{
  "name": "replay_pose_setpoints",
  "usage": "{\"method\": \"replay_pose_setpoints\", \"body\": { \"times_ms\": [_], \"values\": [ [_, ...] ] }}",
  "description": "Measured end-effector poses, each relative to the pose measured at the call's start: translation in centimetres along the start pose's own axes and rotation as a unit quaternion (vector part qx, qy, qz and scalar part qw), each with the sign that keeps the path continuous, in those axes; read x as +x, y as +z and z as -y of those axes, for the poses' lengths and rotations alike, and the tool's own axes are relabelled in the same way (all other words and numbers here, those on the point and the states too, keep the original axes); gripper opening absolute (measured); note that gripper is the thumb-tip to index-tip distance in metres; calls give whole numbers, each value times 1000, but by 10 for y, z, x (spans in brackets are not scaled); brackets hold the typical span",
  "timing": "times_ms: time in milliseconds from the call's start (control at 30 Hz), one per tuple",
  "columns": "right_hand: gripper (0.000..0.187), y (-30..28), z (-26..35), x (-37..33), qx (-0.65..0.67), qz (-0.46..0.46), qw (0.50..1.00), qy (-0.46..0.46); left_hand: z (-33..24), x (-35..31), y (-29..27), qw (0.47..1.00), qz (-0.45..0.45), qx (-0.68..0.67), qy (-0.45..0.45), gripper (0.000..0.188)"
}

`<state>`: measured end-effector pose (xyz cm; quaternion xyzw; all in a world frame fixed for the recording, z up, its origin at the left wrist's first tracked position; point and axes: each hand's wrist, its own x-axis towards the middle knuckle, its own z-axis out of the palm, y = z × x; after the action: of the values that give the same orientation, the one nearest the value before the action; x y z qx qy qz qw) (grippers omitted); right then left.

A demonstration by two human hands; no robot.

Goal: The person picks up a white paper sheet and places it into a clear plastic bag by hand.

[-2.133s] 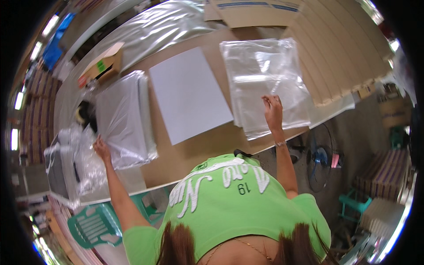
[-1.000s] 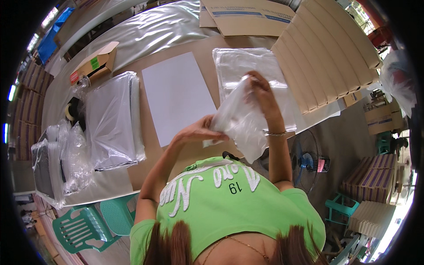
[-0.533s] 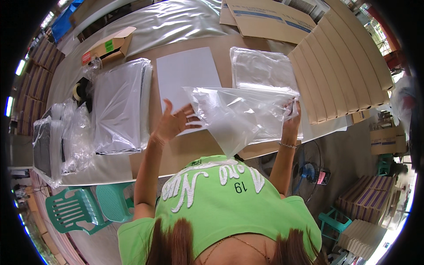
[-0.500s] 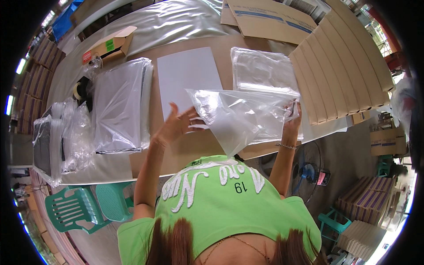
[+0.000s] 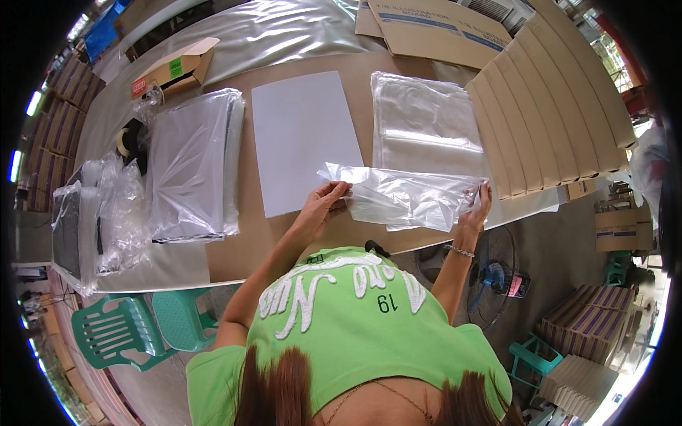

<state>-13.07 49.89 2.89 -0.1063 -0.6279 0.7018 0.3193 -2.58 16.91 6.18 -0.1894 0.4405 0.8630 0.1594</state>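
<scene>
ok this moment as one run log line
left hand: pinching clear bag, left end | right hand: holding its right end | white sheet: lying flat, left of plastic pile

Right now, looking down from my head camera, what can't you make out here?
All in the head view:
Stack of clear bags: its near part, obscured by the held clear bag.
Right hand: exact grip, muddled by that bag's shiny film.
White sheet: one layer or several, edge too thin to tell.
Vented unit: lower part behind cardboard, top cut off by the upper edge.
</scene>
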Motion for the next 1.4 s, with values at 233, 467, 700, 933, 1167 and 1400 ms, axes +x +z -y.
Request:
{"method": "replay_pose_setpoints", "body": {
  "times_ms": [233,467,700,933,1167,1400],
  "values": [
    [14,-21,-7,2,107,-9,968,229,-11,-3,-2,999,18,-16,22,23],
    [22,12,32,-9,-418,35,868,-264,-14,-8,8,1000,22,1,20,20],
    [25,99,144,-61,-208,478,839,-153,-34,-26,22,985,66,150,57,18],
    [29,130,179,-85,-158,655,694,-253,-58,-48,37,979,147,130,47,16],
    [19,139,173,-85,6,671,715,-194,-62,-53,29,979,203,35,-8,17],
    [7,125,160,-72,244,555,786,120,-57,-52,-3,991,131,-26,-7,21]
  ]
}}
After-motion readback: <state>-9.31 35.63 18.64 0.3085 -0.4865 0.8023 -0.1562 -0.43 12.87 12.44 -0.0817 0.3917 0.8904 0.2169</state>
